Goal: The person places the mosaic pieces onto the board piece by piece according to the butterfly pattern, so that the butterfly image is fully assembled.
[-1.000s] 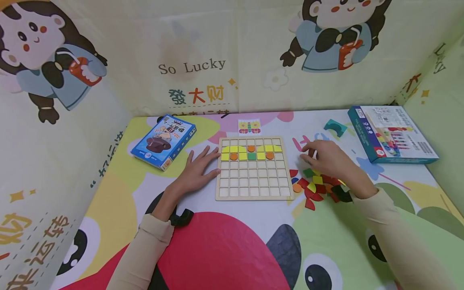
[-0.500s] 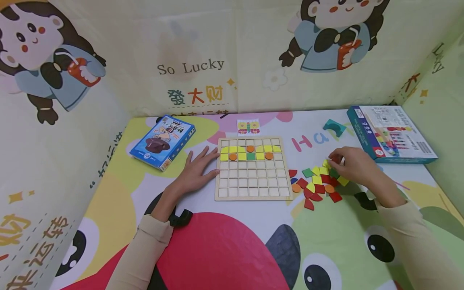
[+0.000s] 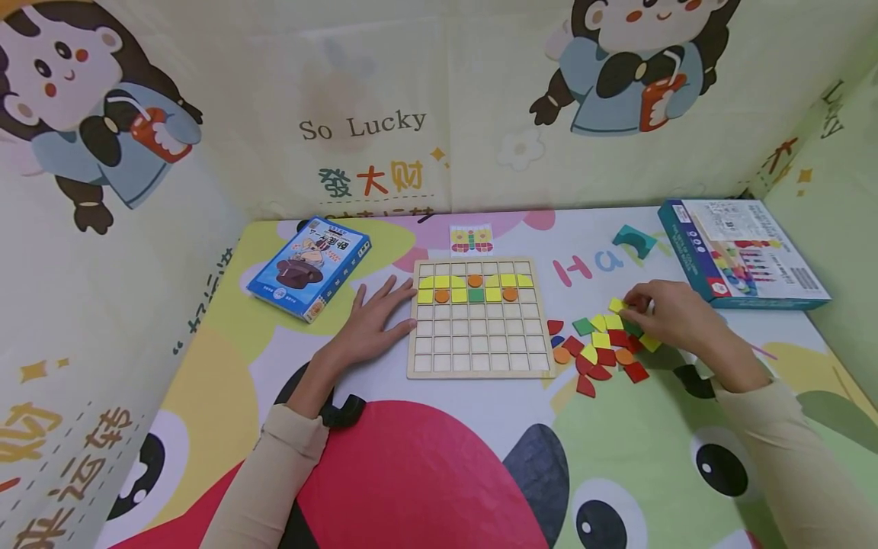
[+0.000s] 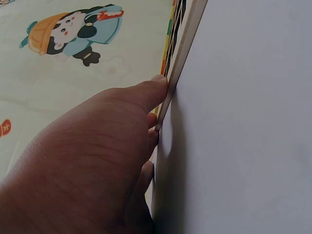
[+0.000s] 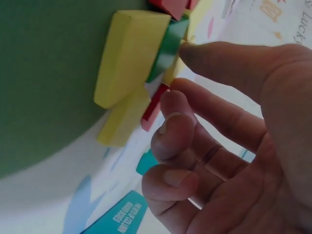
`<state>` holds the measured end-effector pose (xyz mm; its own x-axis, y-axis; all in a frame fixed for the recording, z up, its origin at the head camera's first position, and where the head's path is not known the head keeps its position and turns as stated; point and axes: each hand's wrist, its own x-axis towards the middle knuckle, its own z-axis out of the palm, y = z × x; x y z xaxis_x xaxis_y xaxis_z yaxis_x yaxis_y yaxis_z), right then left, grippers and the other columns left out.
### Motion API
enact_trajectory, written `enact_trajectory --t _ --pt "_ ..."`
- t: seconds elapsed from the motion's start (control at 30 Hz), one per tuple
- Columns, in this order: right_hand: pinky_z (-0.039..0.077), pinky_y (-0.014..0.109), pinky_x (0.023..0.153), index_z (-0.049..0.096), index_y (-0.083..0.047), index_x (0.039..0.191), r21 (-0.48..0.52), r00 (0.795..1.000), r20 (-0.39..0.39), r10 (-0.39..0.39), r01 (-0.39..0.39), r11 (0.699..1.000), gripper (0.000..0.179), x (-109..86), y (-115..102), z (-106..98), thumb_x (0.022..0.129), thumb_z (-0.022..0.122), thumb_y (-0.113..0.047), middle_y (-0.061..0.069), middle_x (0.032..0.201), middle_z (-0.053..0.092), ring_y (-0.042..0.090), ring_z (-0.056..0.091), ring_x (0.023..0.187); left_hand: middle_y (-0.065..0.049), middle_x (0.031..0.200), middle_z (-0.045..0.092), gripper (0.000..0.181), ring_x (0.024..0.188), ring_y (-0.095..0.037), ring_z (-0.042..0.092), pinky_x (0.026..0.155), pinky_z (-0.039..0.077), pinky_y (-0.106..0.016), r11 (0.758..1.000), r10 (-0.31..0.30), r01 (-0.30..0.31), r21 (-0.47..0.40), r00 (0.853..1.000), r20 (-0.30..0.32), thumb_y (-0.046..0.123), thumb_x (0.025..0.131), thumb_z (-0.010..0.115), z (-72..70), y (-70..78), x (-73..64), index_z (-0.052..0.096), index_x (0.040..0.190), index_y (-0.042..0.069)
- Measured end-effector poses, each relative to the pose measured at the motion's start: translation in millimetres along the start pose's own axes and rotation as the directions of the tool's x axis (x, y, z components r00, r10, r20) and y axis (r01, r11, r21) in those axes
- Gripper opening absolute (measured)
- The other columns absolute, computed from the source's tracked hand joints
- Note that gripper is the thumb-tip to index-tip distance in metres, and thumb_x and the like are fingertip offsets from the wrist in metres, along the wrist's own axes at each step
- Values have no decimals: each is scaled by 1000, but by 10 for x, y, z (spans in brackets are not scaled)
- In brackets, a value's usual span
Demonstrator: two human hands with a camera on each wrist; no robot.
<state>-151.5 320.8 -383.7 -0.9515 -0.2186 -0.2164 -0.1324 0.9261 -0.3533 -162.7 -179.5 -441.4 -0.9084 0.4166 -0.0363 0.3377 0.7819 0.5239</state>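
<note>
Right grip (image 3: pixel 667 319): thumb and forefinger come together on a small flat yellow piece (image 3: pixel 615 305), pinching its edge, the other fingers bent inward.
Yellow piece: at the far edge of the loose pile, right of the board, part of it showing past the fingertips.
Loose pile (image 3: pixel 606 357): small flat red, yellow, green and orange pieces plus a blue one, squares, discs and rounded shapes, some overlapping, on the table just beside the board.
Change at the pile: one second ago this grip was farther left, over the pink printed letter; half a second ago it was already at the pile, and the yellow piece has since shifted slightly.
Grid board (image 3: pixel 480 347): pale wood, divided into square cells, with yellow pieces, orange discs and one green square in its second and third rows from the far side; that layout is unchanged.
Left grip (image 3: pixel 369 324): fingers spread on the table, touching the board's left edge, placed as before.
Picture card (image 3: pixel 471 240): white, with a colourful butterfly, just beyond the board.
Teal arched block (image 3: pixel 634 242): beyond the pile.
Boxes: blue cardboard box (image 3: pixel 310 268) at left, teal-and-white cardboard box (image 3: pixel 744 254) at right.
Table (image 3: pixel 480 427): cartoon-printed cover.
</note>
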Motion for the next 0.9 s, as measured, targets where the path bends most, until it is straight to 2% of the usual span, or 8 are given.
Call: enact_trajectory --t 0.23,0.53,0.7,0.9 --pt "49 27 68 69 3 131 -6 1000 13 12 -11 1000 47 45 0 21 97 77 -28 17 105 71 28 59 95 4 177 30 66 170 -26 9 133 -10 -65 1000 -11 11 6 1000 6 49 105 59 14 -7 3 41 164 25" --pt "55 35 74 70 3 128 -24 1000 0 8 -8 1000 45 102 -56 47 97 77 -28 18 104 72 29 61 95 1 176 32 66 169 -29 10 132 -10 -67 1000 1 -1 -2 1000 -2 47 104 61 -4 8 2 43 163 24" --pt "51 30 66 70 1 128 -3 1000 -10 -22 22 1000 43 184 -257 104 97 76 -28 17 102 69 26 57 89 2 176 32 66 169 -29 10 132 -10 -67 1000 2 -2 -2 1000 -2 46 104 61 -7 17 1 43 163 24" --pt "50 26 65 73 -4 126 -25 995 -42 -92 91 996 39 318 -654 221 95 79 -27 13 100 70 24 58 87 2 176 32 66 169 -29 10 132 -10 -67 1000 1 -1 -1 1000 -5 46 104 62 2 8 1 43 163 25"
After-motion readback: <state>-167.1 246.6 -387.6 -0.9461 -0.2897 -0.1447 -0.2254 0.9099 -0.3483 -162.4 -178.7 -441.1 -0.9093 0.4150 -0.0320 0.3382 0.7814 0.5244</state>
